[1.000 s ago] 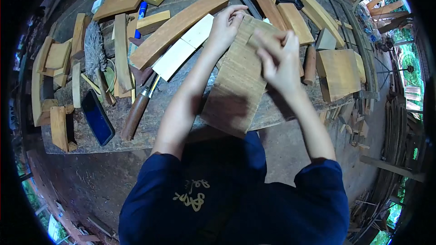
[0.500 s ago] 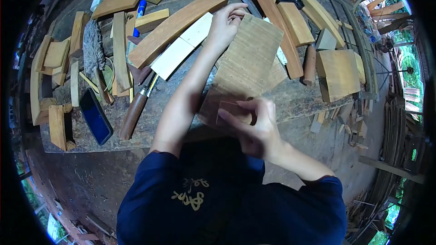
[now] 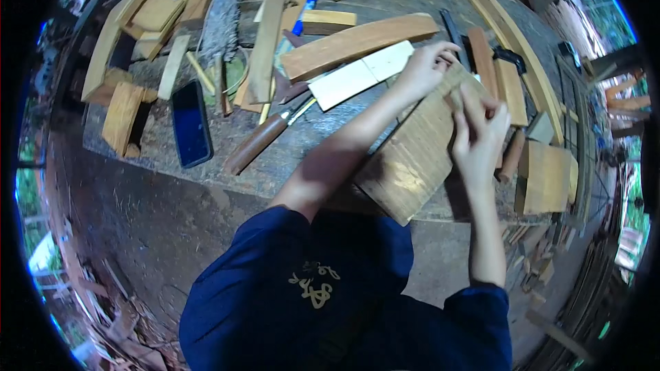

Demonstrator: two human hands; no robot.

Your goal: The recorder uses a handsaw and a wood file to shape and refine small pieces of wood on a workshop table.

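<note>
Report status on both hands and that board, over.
Left hand grips the wooden board at its far edge. Right hand presses on its face. Board overhangs the workbench edge; nothing blocking.

A dark phone [image 3: 190, 122], a wooden-handled knife [image 3: 258, 142] and a blue marker [image 3: 303, 10] lie among wood offcuts.

Flat rectangular wooden board [image 3: 419, 148]: tan-brown w/ fine straight grain lines, one pale shiny patch nr its lower end. Pale cream-white flat strip [image 3: 361, 74], plain, no grain visible. Long curved wood slat [image 3: 357, 45]: orange-brown. Slim rectangular phone [image 3: 190, 122]: black, dark blue sheen on glass. Knife w/ rounded wooden handle [image 3: 258, 143]: reddish-brown. Marker pen [image 3: 304, 10]: blue. Weathered counter [image 3: 206, 178]: grey-brown, mottled. Sleeves: navy.
</note>
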